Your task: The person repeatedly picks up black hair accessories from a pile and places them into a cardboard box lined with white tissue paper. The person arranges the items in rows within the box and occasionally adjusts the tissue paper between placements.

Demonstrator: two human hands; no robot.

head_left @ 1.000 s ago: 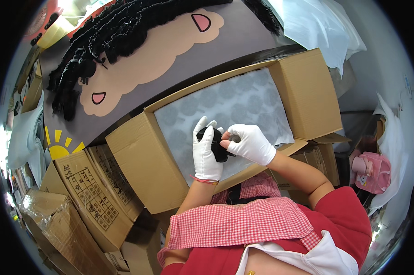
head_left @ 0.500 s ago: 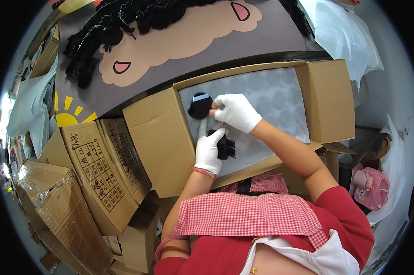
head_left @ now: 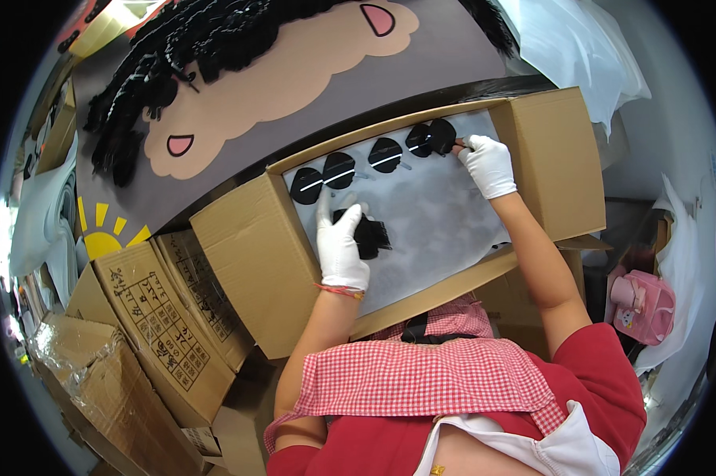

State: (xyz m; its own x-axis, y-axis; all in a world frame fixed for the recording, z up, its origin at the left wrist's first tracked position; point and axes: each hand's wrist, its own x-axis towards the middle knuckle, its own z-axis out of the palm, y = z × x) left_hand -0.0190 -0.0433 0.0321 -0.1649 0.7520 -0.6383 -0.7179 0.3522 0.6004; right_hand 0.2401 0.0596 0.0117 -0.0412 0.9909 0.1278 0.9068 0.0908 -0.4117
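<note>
A row of glossy black round discs (head_left: 385,155), like dark lenses with small tabs, lies along the far side of an open cardboard box (head_left: 397,136) on a greyish translucent sheet (head_left: 437,218). With gloved fingertips, my right hand (head_left: 488,166) pinches the tab of the disc (head_left: 442,136) at the right end; this disc overlaps its neighbour. My left hand (head_left: 340,250), also in a white glove, is closed round a stack of black discs (head_left: 368,236) over the left part of the sheet, its index finger stretched toward the leftmost discs.
Behind the box, black discs are heaped in a long pile (head_left: 207,47) on a grey printed table surface (head_left: 294,119). Cardboard boxes (head_left: 167,317) stand at the left. A pink bag (head_left: 645,305) and white plastic sheeting (head_left: 572,55) are at the right.
My right hand has moved from the box's far left corner to its far right side. Several discs now lie in a row there. My left hand keeps its stack.
</note>
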